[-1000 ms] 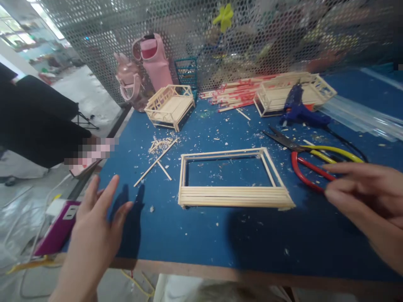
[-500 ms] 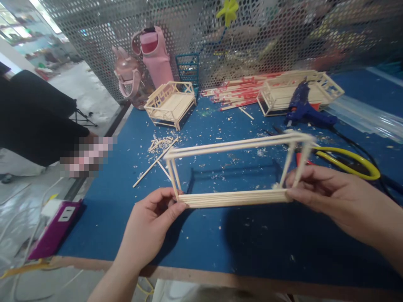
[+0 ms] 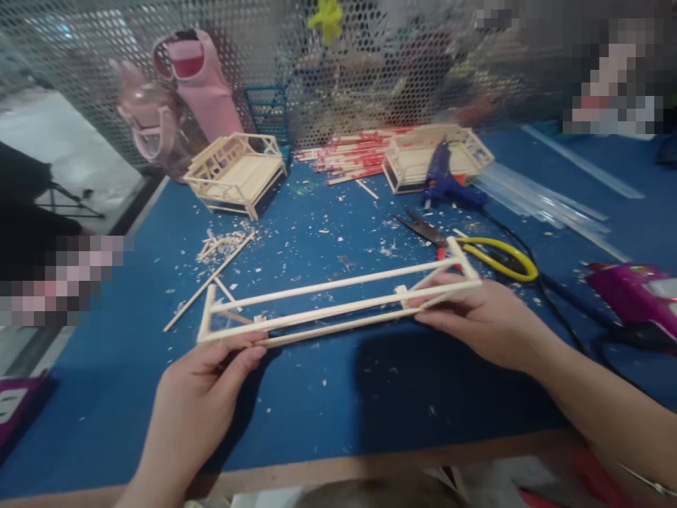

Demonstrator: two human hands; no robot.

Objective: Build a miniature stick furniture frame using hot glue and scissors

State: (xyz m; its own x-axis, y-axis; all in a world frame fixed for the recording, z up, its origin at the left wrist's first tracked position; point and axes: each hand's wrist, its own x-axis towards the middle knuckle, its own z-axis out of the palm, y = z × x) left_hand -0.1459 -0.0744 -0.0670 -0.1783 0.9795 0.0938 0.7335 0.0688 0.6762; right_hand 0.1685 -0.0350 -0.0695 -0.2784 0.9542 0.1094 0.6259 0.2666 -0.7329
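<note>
A long rectangular frame of glued wooden sticks is held a little above the blue table, tipped so its open side faces up. My left hand pinches its left end, fingers closed on the lower sticks. My right hand grips the right end, thumb under and fingers over the corner.
Two finished stick benches stand at the back by the mesh wall. A blue glue gun, yellow-handled scissors, red-tipped sticks, clear glue sticks, loose sticks and a purple device lie around. Pink bottles at back left.
Both hands went from hovering open to gripping the frame's ends, lifted it off the table and turned it over. The view shifted right.
</note>
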